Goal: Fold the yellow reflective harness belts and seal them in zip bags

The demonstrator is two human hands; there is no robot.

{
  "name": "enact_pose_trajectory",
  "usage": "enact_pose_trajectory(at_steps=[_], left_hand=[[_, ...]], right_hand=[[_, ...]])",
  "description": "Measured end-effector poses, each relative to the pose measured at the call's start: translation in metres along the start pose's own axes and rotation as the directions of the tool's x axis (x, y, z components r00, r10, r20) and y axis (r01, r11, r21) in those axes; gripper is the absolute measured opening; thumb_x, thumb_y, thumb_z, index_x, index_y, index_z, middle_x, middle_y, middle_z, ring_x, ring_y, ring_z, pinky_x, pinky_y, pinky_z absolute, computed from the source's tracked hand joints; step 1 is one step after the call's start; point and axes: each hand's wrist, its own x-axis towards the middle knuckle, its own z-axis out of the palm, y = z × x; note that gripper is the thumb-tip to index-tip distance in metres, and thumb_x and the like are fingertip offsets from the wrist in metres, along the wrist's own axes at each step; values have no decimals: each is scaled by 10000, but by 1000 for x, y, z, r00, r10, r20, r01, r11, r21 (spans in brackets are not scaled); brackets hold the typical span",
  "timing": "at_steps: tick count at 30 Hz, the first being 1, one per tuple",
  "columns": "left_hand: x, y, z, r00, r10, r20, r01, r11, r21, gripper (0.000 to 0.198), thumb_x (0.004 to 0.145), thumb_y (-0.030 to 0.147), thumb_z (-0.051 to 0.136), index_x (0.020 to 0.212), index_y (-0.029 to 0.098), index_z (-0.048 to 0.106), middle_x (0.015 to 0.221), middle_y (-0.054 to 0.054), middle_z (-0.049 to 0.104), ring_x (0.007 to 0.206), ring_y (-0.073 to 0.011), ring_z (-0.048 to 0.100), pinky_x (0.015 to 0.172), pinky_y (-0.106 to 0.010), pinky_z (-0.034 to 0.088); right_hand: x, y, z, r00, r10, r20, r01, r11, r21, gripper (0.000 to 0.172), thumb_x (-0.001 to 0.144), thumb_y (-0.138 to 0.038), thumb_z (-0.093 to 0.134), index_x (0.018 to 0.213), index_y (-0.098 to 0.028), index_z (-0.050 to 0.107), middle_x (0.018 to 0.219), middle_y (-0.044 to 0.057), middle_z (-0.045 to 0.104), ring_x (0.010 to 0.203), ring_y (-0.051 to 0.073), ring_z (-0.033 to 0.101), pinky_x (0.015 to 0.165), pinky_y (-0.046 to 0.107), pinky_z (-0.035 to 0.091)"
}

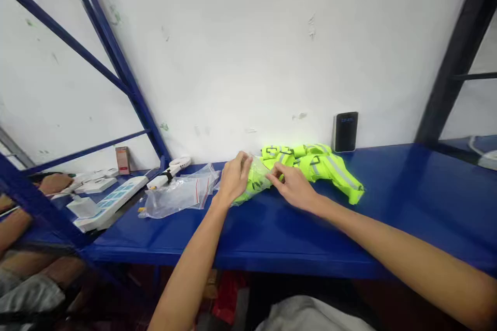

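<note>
My left hand [234,178] grips the mouth of a clear plastic bag [254,182] that holds a neon yellow folded item. My right hand [294,186] pinches the same bag at its other side, fingers pressed on the plastic. Just behind my right hand lies a pile of neon yellow reflective straps [324,165] with grey stripes and black buckles, on the blue shelf [407,201].
A heap of empty clear zip bags [178,194] lies left of my hands. Further left are a white power strip [112,201], a small white fan [171,169] and a brown box [123,160]. A black device [345,131] leans on the white wall. Another person's hand [54,183] rests at far left.
</note>
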Motion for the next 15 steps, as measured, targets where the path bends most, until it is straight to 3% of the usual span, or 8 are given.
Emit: enact_pose_trajectory(at_steps=[5, 8, 12, 15], left_hand=[[-3, 0, 5, 1000, 3, -6, -3, 999, 36, 262, 980, 378, 324, 950, 216, 529, 721, 20, 581, 642, -133, 526, 648, -242, 344], [-5, -1, 8, 999, 30, 15, -31, 999, 42, 262, 980, 371, 326, 977, 220, 539, 732, 14, 592, 664, -139, 545, 656, -242, 356], [-8, -2, 11, 996, 72, 54, -74, 997, 35, 261, 975, 381, 346, 991, 220, 551, 754, 6, 613, 701, -148, 575, 689, -247, 385], [-10, -2, 13, 995, 78, 68, -81, 996, 42, 256, 975, 386, 353, 1021, 223, 546, 786, 2, 632, 730, -152, 594, 698, -249, 394]], right_hand=[[0, 2, 1, 1000, -9, 3, 9, 997, -70, 217, 922, -339, 476, 750, -207, 486, 698, 15, 584, 688, 184, 540, 650, 295, 373], [-1, 2, -1, 1000, 18, -20, -20, 994, -104, 149, 868, -339, 550, 905, -196, 546, 771, 39, 602, 765, 214, 555, 703, 328, 411], [1, 0, -2, 1000, 23, -7, -22, 994, 103, 364, 821, -340, 619, 1151, -193, 572, 1009, 88, 641, 878, 218, 599, 773, 348, 464], [4, 0, -1, 994, 90, 55, -102, 949, 299, 242, 814, -333, 631, 997, -177, 659, 918, 74, 692, 829, 203, 634, 741, 329, 484]])
